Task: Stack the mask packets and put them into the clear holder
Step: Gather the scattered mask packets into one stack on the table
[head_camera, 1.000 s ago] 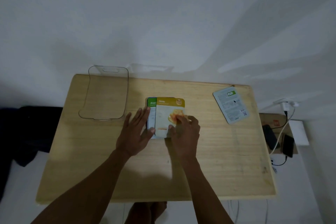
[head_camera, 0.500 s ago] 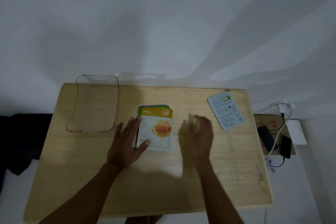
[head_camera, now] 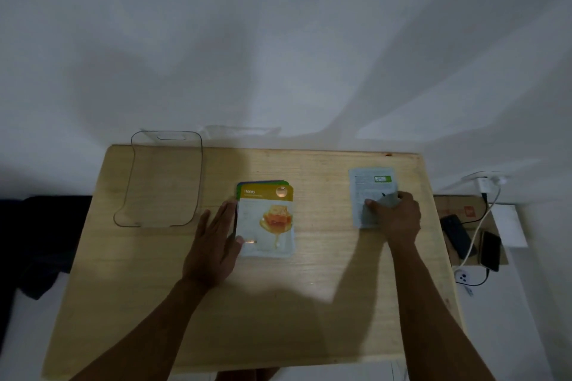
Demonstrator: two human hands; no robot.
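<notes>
A small stack of mask packets (head_camera: 265, 219) lies mid-table, a yellow "Honey" packet on top, green and purple edges showing beneath. My left hand (head_camera: 213, 241) rests flat against the stack's left side, fingers apart, thumb on the lower left corner. A single grey packet (head_camera: 371, 192) lies back-side up at the right. My right hand (head_camera: 394, 216) covers its lower half, fingers curled on its edge, which is lifted. The clear holder (head_camera: 164, 179) sits empty at the table's far left corner.
The wooden table (head_camera: 309, 303) stands against a white wall. To its right, on the floor, a cardboard box (head_camera: 458, 210) carries two dark phones (head_camera: 490, 250), with white cables and a plug. Dark cloth (head_camera: 40, 241) lies at the left.
My right hand left the honey packet and moved right onto the grey packet. The honey packet now sits squared on the stack. My left hand stayed beside the stack.
</notes>
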